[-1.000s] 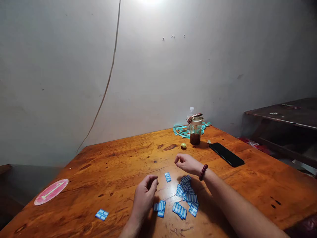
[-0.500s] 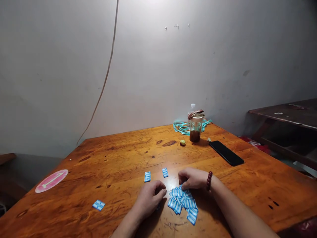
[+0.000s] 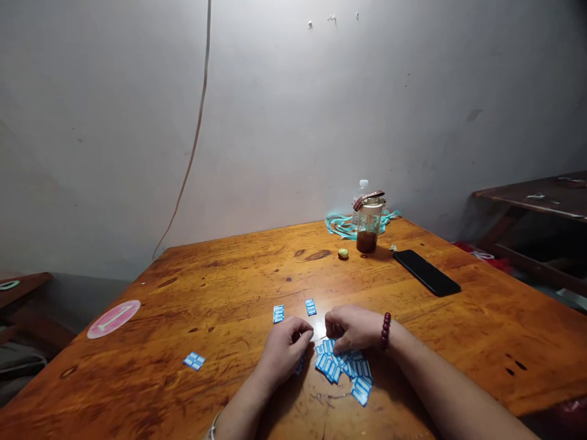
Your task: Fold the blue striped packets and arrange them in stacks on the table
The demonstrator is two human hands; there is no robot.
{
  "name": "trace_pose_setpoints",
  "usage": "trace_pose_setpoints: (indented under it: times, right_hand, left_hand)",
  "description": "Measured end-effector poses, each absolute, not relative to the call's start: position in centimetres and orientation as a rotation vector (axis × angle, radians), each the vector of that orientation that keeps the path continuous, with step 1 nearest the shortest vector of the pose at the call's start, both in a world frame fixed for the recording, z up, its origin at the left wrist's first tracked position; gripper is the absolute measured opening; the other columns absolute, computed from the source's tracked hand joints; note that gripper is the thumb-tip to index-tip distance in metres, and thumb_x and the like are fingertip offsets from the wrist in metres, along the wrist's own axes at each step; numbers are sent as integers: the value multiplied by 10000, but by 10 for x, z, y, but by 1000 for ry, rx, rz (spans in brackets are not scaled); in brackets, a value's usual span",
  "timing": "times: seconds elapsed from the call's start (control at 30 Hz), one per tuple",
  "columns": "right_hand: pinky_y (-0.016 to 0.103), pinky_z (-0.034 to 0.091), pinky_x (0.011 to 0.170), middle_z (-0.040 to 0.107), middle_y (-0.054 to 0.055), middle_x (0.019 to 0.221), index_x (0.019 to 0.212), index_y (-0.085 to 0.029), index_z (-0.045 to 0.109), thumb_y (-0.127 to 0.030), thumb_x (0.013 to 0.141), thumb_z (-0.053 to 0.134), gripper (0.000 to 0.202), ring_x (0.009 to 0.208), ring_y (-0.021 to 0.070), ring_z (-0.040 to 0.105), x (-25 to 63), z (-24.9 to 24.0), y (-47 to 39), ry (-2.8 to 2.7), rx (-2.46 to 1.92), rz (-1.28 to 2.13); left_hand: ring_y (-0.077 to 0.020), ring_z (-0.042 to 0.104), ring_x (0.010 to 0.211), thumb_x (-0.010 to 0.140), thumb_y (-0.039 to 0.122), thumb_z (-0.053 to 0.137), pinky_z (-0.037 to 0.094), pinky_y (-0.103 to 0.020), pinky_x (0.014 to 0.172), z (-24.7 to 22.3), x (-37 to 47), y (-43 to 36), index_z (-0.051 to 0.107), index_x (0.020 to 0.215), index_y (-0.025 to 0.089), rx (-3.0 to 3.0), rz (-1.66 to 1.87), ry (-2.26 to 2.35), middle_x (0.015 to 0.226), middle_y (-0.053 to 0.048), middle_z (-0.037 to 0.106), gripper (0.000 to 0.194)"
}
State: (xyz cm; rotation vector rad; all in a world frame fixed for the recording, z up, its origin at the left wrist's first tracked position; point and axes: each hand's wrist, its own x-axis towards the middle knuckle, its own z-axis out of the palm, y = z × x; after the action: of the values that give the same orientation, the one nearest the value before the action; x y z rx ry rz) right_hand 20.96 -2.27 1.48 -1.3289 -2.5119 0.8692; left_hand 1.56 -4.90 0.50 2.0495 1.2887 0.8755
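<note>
- The pile of cards [image 3: 346, 365] lies loosely spread on the table [image 3: 243, 269], right by your hands.
- Your right hand [image 3: 355, 329] is curled narrow over the pile's far edge, thumb down at the cards; you can't tell whether it grips one.
- Your left hand [image 3: 285, 345] sits just left of the pile, thumb and fingertips close together; whether it holds anything, you can't tell.
- Two single cards [image 3: 310, 307] lie beyond the pile, and another card [image 3: 194, 360] well to its left.
- Farther beyond the pile stands a cup [image 3: 368, 227], with your phone [image 3: 426, 272] to its right.
</note>
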Motion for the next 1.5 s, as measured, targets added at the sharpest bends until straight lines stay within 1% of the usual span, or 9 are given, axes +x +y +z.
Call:
trace_pose_setpoints:
  times: [0.33, 0.53, 0.67, 0.77, 0.87, 1.0, 1.1, 1.3, 1.5]
  right_hand:
    - [166, 326, 491, 545, -26, 695, 622, -166, 617, -246, 550, 658, 115, 590, 86, 472, 212, -5, -13, -2306, -1204, 1081]
    - [164, 322, 451, 442, -62, 509, 614, -154, 482, -276, 643, 576, 157, 475, 69, 433, 191, 5, -22, -1816, -1071, 1518]
    - [150, 280, 449, 400, -66, 524, 604, -143, 479, -239, 638, 577, 141, 490, 51, 369, 180, 10, -29, -1823, -1034, 1414]
    - [151, 279, 453, 449, -53, 586, 742, -158, 548, -255, 625, 594, 159, 534, 66, 389, 182, 13, -35, -1989, -1107, 1305]
    - [164, 296, 470, 536, -31, 684, 864, -216, 581, -277, 577, 631, 298, 587, 96, 448, 183, 16, -42, -2276, -1202, 1142]
    - [200, 303, 510, 590, -3, 782, 863, -276, 622, -258, 603, 592, 263, 635, 136, 497, 171, 16, -47, -2667, -1200, 892]
    - [204, 263, 461, 580, 6, 724, 809, -252, 644, -193, 629, 535, 218, 580, 130, 477, 159, 13, -43, -2792, -1299, 828]
    - [194, 189, 407, 358, -49, 473, 575, -179, 597, -131, 592, 518, 94, 442, 67, 281, 163, 7, -38, -2602, -1222, 1099]
    - [140, 211, 416, 418, -59, 530, 638, -151, 601, -152, 613, 532, 73, 485, 41, 344, 174, -5, -33, -2373, -1005, 1341]
  left_hand:
    - [-143, 500, 622, 696, 182, 510, 341, -226, 570, 7, 19, -55, 608, 636, 185, 2046, 829, 1238, 642, -12, 576, 115]
    - [-141, 508, 654, 719, 290, 543, 367, -223, 593, 7, 23, -54, 624, 746, 151, 1649, 980, 1048, 704, -31, 596, 163]
    - [-85, 436, 513, 688, 323, 589, 325, -194, 496, -2, 23, -49, 573, 645, 127, 1319, 1098, 982, 547, 17, 519, 201]
    - [-60, 389, 456, 686, 340, 594, 284, -177, 445, -9, 18, -43, 533, 647, 131, 1167, 1171, 986, 508, 39, 483, 221]
    - [-62, 420, 472, 695, 345, 585, 305, -172, 451, -10, 13, -37, 523, 670, 135, 1097, 1271, 1035, 531, 34, 501, 220]
    - [-58, 460, 483, 677, 345, 605, 323, -158, 451, -11, 10, -33, 508, 680, 139, 1016, 1321, 1042, 551, 32, 518, 228]
    - [-63, 477, 459, 661, 379, 608, 309, -147, 408, -17, 13, -32, 482, 687, 153, 971, 1283, 1041, 545, 29, 531, 260]
    - [-91, 513, 407, 597, 456, 620, 328, -163, 354, -24, 19, -32, 446, 708, 171, 928, 1181, 1066, 565, 12, 562, 352]
    - [-86, 508, 416, 586, 402, 640, 263, -142, 336, -26, 18, -30, 468, 728, 177, 898, 1211, 985, 537, 37, 522, 317]
